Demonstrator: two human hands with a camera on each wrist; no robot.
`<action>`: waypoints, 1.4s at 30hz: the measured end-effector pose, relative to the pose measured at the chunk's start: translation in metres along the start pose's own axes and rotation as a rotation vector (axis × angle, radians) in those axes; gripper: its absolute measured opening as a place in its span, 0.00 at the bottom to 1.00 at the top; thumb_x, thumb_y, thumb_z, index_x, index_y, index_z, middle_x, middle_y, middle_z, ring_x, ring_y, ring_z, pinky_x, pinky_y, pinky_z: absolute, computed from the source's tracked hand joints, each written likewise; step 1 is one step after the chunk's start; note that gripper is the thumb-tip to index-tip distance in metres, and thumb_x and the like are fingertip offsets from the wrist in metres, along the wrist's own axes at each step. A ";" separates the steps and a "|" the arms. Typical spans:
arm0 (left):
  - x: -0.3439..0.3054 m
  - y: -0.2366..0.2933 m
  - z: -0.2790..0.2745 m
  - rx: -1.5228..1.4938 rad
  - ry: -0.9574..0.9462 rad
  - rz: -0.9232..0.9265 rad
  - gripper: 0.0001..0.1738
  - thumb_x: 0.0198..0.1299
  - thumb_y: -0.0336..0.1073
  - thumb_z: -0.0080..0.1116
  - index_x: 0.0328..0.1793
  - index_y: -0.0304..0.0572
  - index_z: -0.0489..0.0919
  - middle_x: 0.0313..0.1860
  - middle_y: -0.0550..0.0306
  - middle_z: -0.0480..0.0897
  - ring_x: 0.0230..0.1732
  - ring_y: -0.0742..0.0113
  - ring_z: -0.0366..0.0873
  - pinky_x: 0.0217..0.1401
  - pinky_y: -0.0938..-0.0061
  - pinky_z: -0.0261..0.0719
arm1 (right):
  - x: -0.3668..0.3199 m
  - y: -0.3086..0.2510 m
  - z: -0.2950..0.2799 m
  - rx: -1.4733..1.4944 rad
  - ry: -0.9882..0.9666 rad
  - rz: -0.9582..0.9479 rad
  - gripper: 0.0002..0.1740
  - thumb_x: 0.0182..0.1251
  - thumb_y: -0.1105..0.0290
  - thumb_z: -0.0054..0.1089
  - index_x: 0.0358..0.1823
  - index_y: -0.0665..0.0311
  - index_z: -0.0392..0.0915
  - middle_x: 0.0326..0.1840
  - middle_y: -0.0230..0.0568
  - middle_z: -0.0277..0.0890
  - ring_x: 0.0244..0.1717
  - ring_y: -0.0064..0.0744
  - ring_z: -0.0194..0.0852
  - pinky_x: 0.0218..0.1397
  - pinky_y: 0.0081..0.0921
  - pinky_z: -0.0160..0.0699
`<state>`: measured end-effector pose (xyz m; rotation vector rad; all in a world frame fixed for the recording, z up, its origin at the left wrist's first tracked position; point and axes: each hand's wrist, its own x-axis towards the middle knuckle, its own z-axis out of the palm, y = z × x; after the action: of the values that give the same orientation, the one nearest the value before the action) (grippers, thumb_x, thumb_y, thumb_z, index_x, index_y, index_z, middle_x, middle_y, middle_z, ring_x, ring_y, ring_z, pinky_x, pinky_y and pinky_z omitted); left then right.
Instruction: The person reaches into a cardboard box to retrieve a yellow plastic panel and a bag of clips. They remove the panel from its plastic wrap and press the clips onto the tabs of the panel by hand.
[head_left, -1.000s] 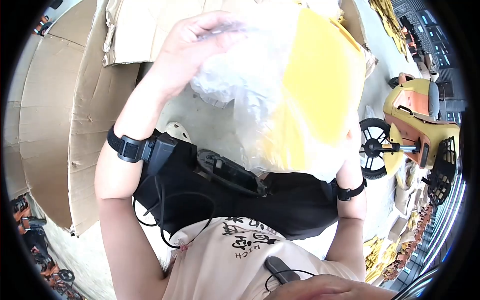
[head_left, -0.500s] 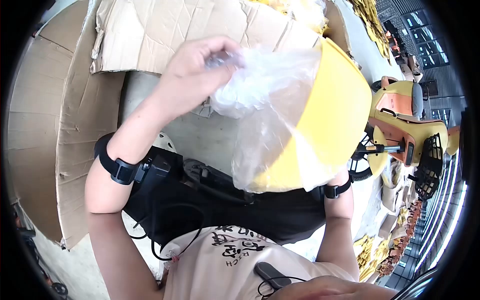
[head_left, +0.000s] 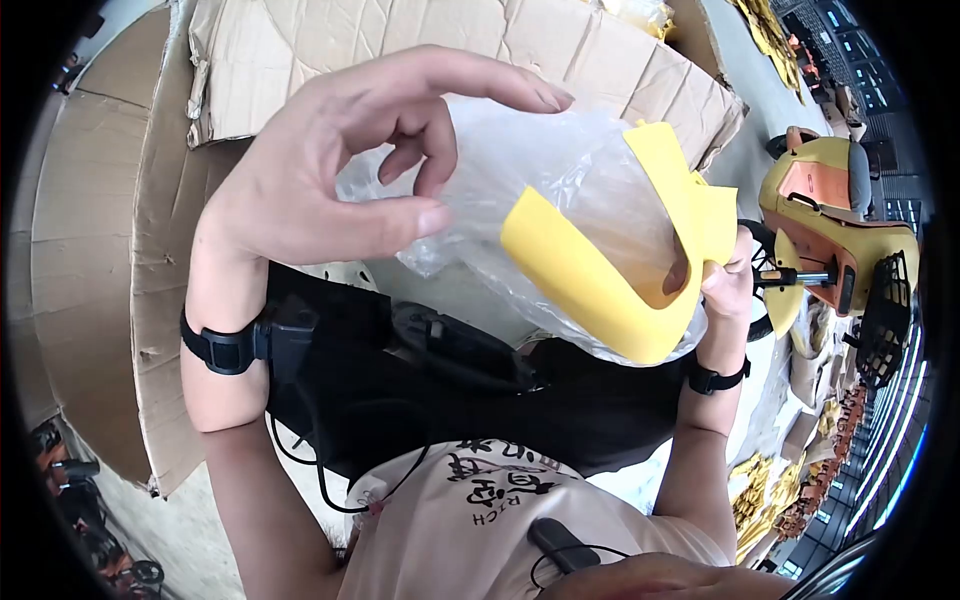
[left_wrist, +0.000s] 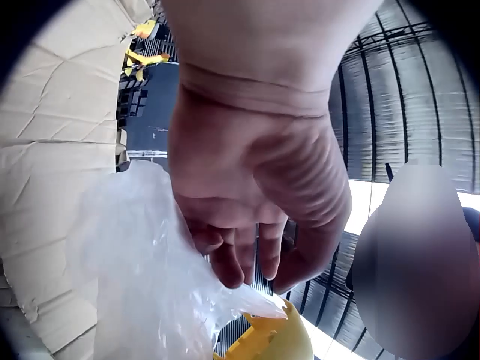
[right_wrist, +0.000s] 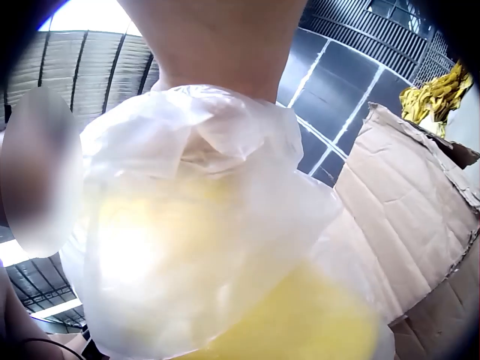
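In the head view my right hand [head_left: 730, 280] grips a curved, V-shaped yellow part [head_left: 610, 300] at its right end, thumb on its surface. Clear plastic bag [head_left: 480, 150] film lies behind and under the part. Above the bag's left side is my left hand [head_left: 340, 160], thumb and forefinger spread wide, other fingers bent, with nothing seen between them. The left wrist view shows the left hand [left_wrist: 255, 172] with loosely bent fingers beside the bag [left_wrist: 142, 262]. In the right wrist view, the bag [right_wrist: 172, 247] and blurred yellow part [right_wrist: 300, 319] hide the right hand.
Large cardboard sheets [head_left: 90, 270] stand at the left, and more cardboard [head_left: 300, 50] lies beyond the hands. A yellow and orange vehicle [head_left: 830, 220] with a black basket stands at the right. A dark elongated object [head_left: 460, 345] lies by the black-clad legs.
My left hand has let go of the bunched bag and spread its thumb and forefinger. The yellow part has turned, showing its V shape, with its tips out from the film.
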<state>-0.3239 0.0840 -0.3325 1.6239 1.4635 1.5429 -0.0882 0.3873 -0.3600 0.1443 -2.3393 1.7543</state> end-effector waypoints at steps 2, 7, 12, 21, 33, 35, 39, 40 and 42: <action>0.001 -0.008 0.006 -0.025 -0.021 0.009 0.23 0.54 0.32 0.67 0.58 0.39 0.78 0.55 0.47 0.82 0.33 0.77 0.75 0.33 0.85 0.71 | -0.003 0.001 0.003 0.001 0.017 0.019 0.24 0.60 0.55 0.71 0.24 0.73 0.80 0.27 0.39 0.82 0.27 0.30 0.79 0.33 0.27 0.73; 0.007 -0.021 0.021 -0.129 0.196 -0.111 0.11 0.60 0.30 0.67 0.48 0.37 0.81 0.38 0.61 0.82 0.37 0.78 0.78 0.40 0.82 0.77 | -0.006 0.011 0.004 0.057 -0.026 0.069 0.23 0.60 0.56 0.71 0.24 0.72 0.80 0.25 0.38 0.81 0.26 0.30 0.77 0.32 0.27 0.72; 0.012 -0.021 0.032 -0.281 0.318 -0.180 0.09 0.66 0.34 0.62 0.47 0.37 0.80 0.38 0.63 0.81 0.39 0.79 0.77 0.44 0.83 0.77 | 0.000 0.012 0.006 0.133 -0.048 0.069 0.21 0.60 0.57 0.72 0.24 0.71 0.80 0.24 0.37 0.80 0.26 0.30 0.77 0.35 0.28 0.72; -0.001 -0.053 0.028 0.378 -0.136 -0.346 0.06 0.60 0.28 0.61 0.42 0.35 0.83 0.38 0.53 0.84 0.39 0.63 0.80 0.43 0.69 0.77 | -0.035 0.064 -0.025 0.992 0.437 0.141 0.29 0.77 0.55 0.44 0.71 0.67 0.61 0.71 0.51 0.65 0.64 0.48 0.72 0.63 0.47 0.78; 0.018 -0.049 0.021 0.243 0.312 -0.003 0.42 0.55 0.45 0.69 0.74 0.37 0.65 0.61 0.52 0.80 0.59 0.58 0.78 0.64 0.67 0.73 | 0.024 0.005 0.001 0.913 0.819 0.046 0.25 0.81 0.55 0.38 0.69 0.63 0.66 0.70 0.42 0.68 0.68 0.41 0.68 0.71 0.38 0.68; 0.017 -0.051 0.053 0.267 0.222 -0.028 0.43 0.55 0.41 0.68 0.75 0.38 0.63 0.64 0.51 0.78 0.62 0.57 0.76 0.67 0.67 0.70 | 0.014 0.021 -0.009 1.045 0.544 0.001 0.26 0.81 0.55 0.38 0.69 0.64 0.66 0.70 0.42 0.68 0.68 0.41 0.67 0.72 0.38 0.67; 0.012 -0.053 0.066 0.096 -0.071 -0.299 0.40 0.52 0.30 0.62 0.74 0.37 0.65 0.66 0.49 0.76 0.66 0.53 0.73 0.71 0.66 0.66 | 0.018 0.019 -0.015 1.186 0.220 -0.066 0.26 0.81 0.56 0.39 0.69 0.65 0.65 0.71 0.43 0.67 0.70 0.41 0.65 0.74 0.39 0.63; 0.012 -0.052 0.066 0.093 -0.074 -0.299 0.40 0.52 0.30 0.62 0.74 0.37 0.65 0.66 0.49 0.76 0.66 0.53 0.73 0.71 0.66 0.66 | 0.018 0.021 -0.017 1.185 0.224 -0.066 0.26 0.81 0.56 0.39 0.69 0.65 0.65 0.71 0.43 0.67 0.70 0.41 0.65 0.74 0.39 0.63; 0.014 -0.051 0.064 0.273 0.043 -0.162 0.37 0.50 0.24 0.54 0.72 0.36 0.67 0.64 0.47 0.77 0.65 0.55 0.74 0.70 0.67 0.67 | 0.020 0.025 -0.021 1.315 0.265 -0.096 0.26 0.81 0.55 0.39 0.69 0.66 0.65 0.71 0.44 0.66 0.71 0.41 0.64 0.76 0.38 0.60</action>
<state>-0.2873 0.1345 -0.3882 1.5796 1.8472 1.3427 -0.1108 0.4158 -0.3730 0.1855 -0.6888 2.6920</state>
